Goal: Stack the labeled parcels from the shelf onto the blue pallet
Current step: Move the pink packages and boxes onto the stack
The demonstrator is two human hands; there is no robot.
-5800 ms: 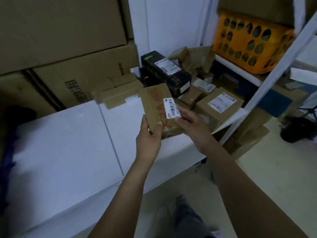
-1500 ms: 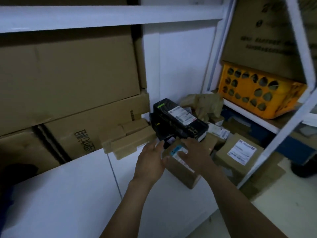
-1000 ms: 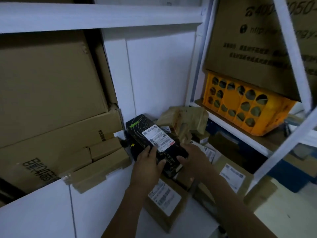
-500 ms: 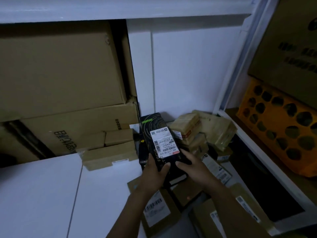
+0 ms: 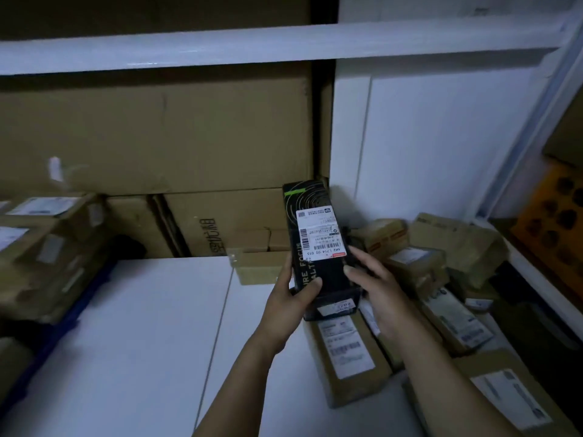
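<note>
Presently in hand: one black parcel point(image 5: 318, 263) bearing a white shipping label point(image 5: 320, 233), held upright and clear of the white shelf point(image 5: 142, 342), near the middle of the view. Grip, left hand point(image 5: 288, 300): fingers wrapped round the parcel's lower left edge, thumb across its face. Grip, right hand point(image 5: 383, 292): fingers curled round the lower right side. Progress, by judgement: partway. Several labelled parcels point(image 5: 38, 234) already sit stacked at 9 o'clock over a blue edge point(image 5: 56, 335), likely the pallet; the black one is lifted but not yet carried across. Left to move: a cluster of brown labelled parcels point(image 5: 347, 354) at 4 to 5 o'clock on the shelf, some lying on one another. Other stock: large plain cartons point(image 5: 157, 137) at 11 o'clock, an orange crate point(image 5: 558, 216) at 3 o'clock. Obstructions: the upper shelf board point(image 5: 252, 45) at 12 o'clock limits lifting height; the stack at 9 o'clock is blurred, so a free spot on it cannot be made out.
</note>
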